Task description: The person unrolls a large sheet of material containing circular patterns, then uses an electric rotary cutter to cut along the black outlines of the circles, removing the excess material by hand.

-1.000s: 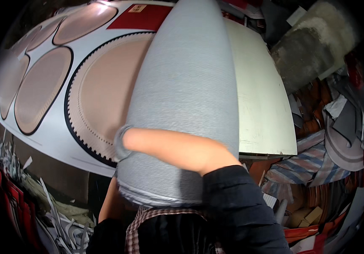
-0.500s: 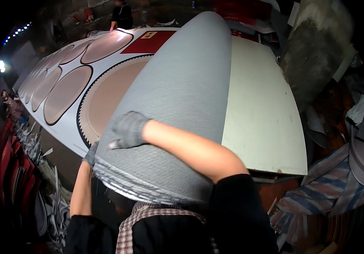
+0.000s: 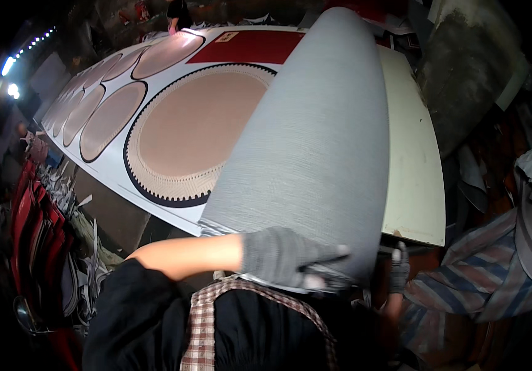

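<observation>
A large roll of grey ribbed sheet lies lengthwise over the table, its near end close to my body. My left hand, in a grey glove with bare fingertips, rests across the near end, fingers apart. To the right of the roll, beside the table's near corner, my gloved right hand is raised with its fingers stretched up, apparently holding nothing. Left of the roll, the printed sheet lies flat, showing a large tan round pattern with a dark toothed rim.
Smaller tan ovals and a red panel show on the sheet. The pale table top is bare on the right. Red sheets and scraps lie at left, a striped tarp at right. Another person stands beyond.
The roll has shifted right, uncovering more of the large round pattern. My left hand has moved from its left edge onto the near end; my right hand has left its top for its right side.
</observation>
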Motion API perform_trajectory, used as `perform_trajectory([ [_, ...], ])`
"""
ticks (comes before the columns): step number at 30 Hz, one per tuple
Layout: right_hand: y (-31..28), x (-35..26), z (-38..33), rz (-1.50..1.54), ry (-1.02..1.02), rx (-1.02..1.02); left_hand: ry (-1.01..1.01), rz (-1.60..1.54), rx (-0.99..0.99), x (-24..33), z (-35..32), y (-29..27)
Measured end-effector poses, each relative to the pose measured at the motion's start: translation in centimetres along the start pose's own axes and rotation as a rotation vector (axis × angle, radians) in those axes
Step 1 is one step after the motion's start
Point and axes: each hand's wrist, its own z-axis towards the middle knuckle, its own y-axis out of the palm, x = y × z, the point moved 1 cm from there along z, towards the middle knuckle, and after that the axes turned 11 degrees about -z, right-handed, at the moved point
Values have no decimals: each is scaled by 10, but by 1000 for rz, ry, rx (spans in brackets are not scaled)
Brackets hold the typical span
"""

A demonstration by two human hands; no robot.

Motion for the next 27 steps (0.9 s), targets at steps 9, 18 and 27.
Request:
perform_trajectory([
  [9, -54, -108, -72, -135, -3, 533, 301, 28, 591, -130, -26, -25],
  [18, 23, -130, -103, 195, -116, 750, 479, 2, 764, -190, 19, 71],
  [27, 4, -65, -73, 1031, -157, 882, 504, -17, 725, -126, 59, 67],
])
